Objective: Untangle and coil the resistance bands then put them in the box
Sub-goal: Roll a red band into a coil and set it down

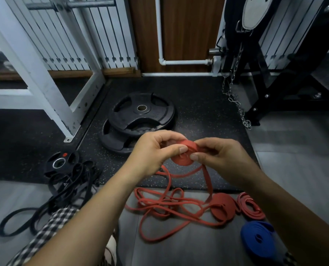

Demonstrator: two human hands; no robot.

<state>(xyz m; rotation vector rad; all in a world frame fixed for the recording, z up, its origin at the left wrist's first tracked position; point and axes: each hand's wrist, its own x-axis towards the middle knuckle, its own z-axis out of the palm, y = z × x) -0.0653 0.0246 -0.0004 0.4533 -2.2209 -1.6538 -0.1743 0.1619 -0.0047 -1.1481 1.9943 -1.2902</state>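
We hold a partly rolled red band (180, 161) between both hands at the middle of the view. Our left hand (154, 150) pinches it from nine o'clock, thumb on the near face and fingers curled behind. Our right hand (217, 154) pinches it from three o'clock. Our fingers cover the roll's far side, so we cannot make out its turns there.

Its free tail (206, 181) drops toward six o'clock. It runs down beside a flat red coil (224, 207) on the floor, and we cannot tell whether they touch.

A loose red tangle (159, 206) sprawls at six o'clock. We cannot tell which strands belong to the held band. At five o'clock lie a thinner red coil (250, 208) and a blue coil (257, 237), the latter partly hidden by our right forearm.

At eight o'clock black bands (63, 191) lie heaped against a small weight plate (59, 163), and checked cloth (50, 227) covers part of them. Two stacked weight plates (140, 114) sit at twelve o'clock. A chain (234, 96) hangs at two o'clock.
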